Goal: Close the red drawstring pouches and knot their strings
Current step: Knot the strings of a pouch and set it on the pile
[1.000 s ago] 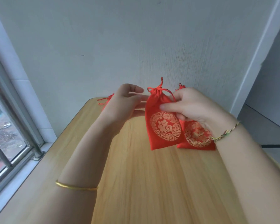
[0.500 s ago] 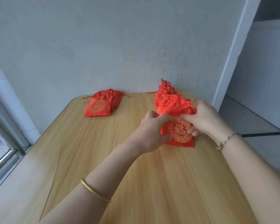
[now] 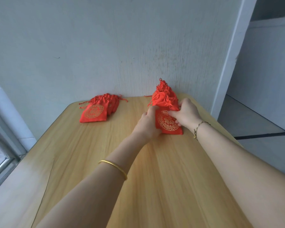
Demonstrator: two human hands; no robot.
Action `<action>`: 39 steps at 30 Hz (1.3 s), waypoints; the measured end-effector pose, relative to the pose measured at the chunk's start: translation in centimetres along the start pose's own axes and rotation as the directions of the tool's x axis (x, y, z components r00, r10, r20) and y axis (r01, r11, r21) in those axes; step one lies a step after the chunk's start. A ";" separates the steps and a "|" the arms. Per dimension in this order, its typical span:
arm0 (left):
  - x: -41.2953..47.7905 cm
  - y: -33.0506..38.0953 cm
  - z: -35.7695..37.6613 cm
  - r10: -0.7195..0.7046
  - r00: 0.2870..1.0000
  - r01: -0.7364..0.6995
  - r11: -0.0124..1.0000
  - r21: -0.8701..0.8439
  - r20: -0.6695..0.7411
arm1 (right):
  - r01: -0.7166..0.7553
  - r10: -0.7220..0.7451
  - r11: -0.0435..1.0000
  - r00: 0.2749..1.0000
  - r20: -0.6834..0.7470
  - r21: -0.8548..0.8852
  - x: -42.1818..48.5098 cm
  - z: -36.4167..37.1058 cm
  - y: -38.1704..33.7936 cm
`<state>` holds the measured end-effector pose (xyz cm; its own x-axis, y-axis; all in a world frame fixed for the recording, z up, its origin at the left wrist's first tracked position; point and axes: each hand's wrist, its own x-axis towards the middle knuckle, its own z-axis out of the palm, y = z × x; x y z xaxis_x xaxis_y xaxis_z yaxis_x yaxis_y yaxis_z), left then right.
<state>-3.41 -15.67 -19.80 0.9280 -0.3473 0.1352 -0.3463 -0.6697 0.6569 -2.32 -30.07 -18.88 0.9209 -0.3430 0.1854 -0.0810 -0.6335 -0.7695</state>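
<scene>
Positions are given relative to the table point(image 3: 89, 170), a light wooden top.

**Front pouch point(image 3: 169, 127).** A red drawstring pouch with a round gold emblem lies flat on the table near its far right corner, emblem up and neck toward the far edge. Its neck end meets the right stack point(image 3: 163, 97), a heap of red pouches with bunched necks and looped strings piled in the table's far right corner against the wall point(image 3: 105, 46). Both hands cover the neck of the front pouch, so you cannot tell whether its strings are drawn or knotted.

**Left hand point(image 3: 147, 125).** It reaches over the middle of the table to the pouch's left edge. The fingers are curled, and the thumb and forefinger pinch the upper left corner of the pouch. The remaining fingertips are hidden under the hand. A gold bangle point(image 3: 113, 167) sits on this forearm.

**Right hand point(image 3: 187, 115).** It grips the pouch from the right side. The forefinger lies across the upper face, the thumb is at the neck, and the other fingers curl over the right edge. A braided bracelet point(image 3: 198, 129) circles the wrist.

**Left stack point(image 3: 95, 111).** More red pouches lie overlapped at the table's far left, well apart from the right stack.

A window frame point(image 3: 5, 145) runs beside the table's left edge.
</scene>
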 end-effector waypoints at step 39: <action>-2.3 -8.4 -6.8 -0.226 0.909 0.334 0.898 0.288 -0.350 | 0.477 -0.677 0.666 0.710 -0.195 -0.574 -7.0 4.8 -9.1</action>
<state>-1.69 -4.79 -20.57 0.9700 0.0655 0.2343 -0.0406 -0.9061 0.4211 -6.16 -18.63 -16.13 0.6343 0.0502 0.7715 0.1668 -0.9833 -0.0731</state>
